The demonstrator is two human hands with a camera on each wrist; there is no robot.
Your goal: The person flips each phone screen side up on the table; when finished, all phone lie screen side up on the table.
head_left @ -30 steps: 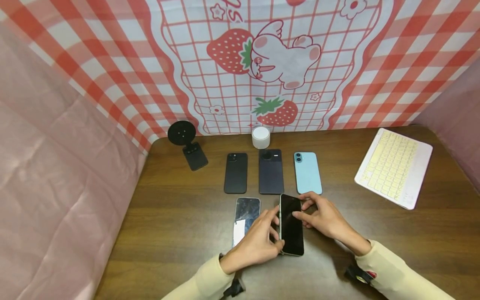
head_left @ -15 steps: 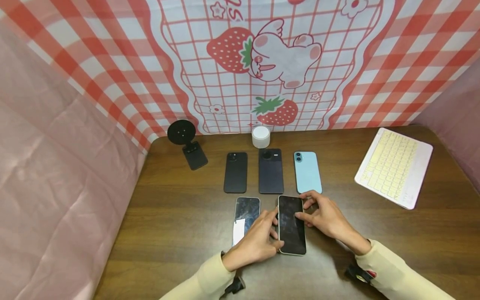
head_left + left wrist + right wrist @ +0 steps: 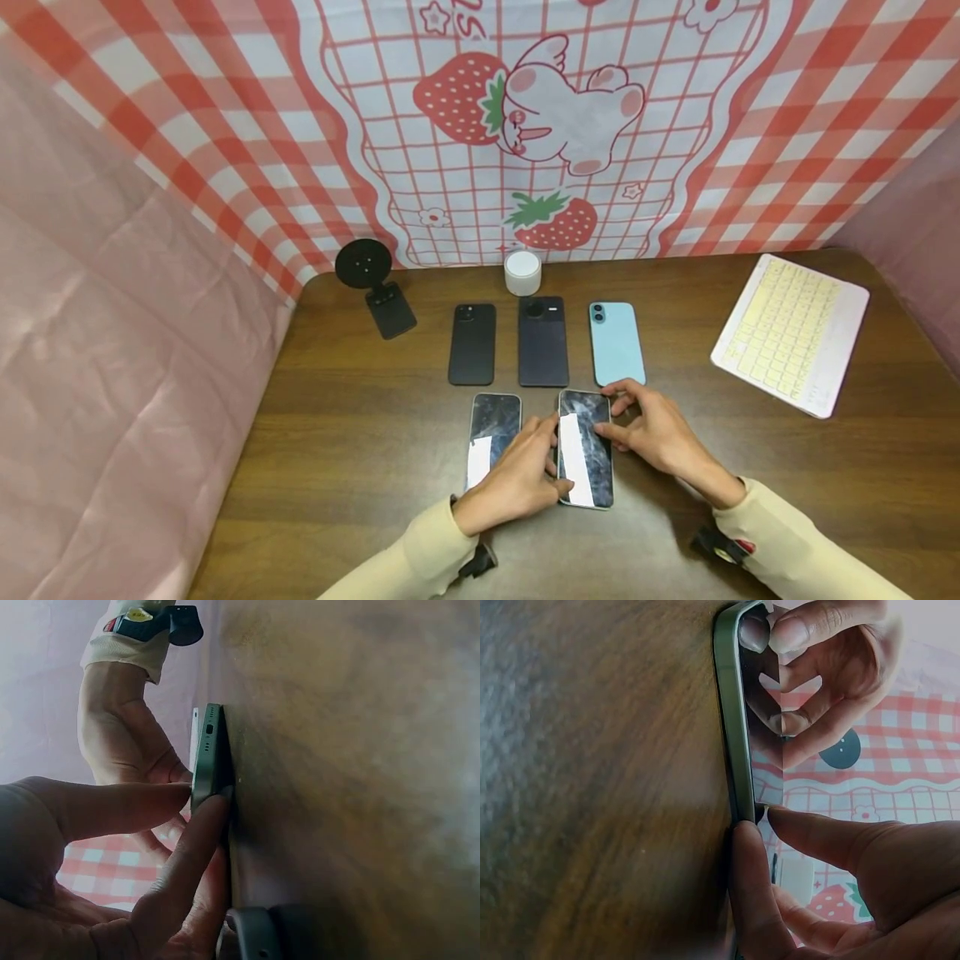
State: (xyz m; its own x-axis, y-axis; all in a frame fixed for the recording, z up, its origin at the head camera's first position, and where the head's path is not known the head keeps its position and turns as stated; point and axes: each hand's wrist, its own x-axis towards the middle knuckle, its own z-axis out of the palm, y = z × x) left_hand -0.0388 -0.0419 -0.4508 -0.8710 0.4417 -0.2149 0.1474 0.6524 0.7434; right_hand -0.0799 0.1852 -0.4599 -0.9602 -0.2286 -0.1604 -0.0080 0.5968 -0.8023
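Note:
A green-edged smartphone (image 3: 585, 446) lies screen up near the front of the table, its glass catching a bright white reflection. My left hand (image 3: 517, 477) pinches its left side, thumb on the lower corner of the screen. On the opposite side, my right hand (image 3: 654, 429) grips the upper right edge with the thumb over the glass. The left wrist view shows the phone's port end (image 3: 208, 742), with a fingertip tucked at the underside and dark shadow beneath. Just left, a second smartphone (image 3: 497, 417) lies screen up, partly covered by my left hand.
Behind them, a black phone (image 3: 472, 346), a dark blue phone (image 3: 543, 350) and a light blue phone (image 3: 618, 343) lie back up in a row. A white cylinder (image 3: 522, 273), a black folding stand (image 3: 363, 263) and a white keyboard (image 3: 791, 333) sit farther back, before the checked cloth (image 3: 262, 167).
The held smartphone has turned from tilted, with its left side raised, to nearly flat on the table. A white reflection now shows on its screen. Both hands have kept hold of it.

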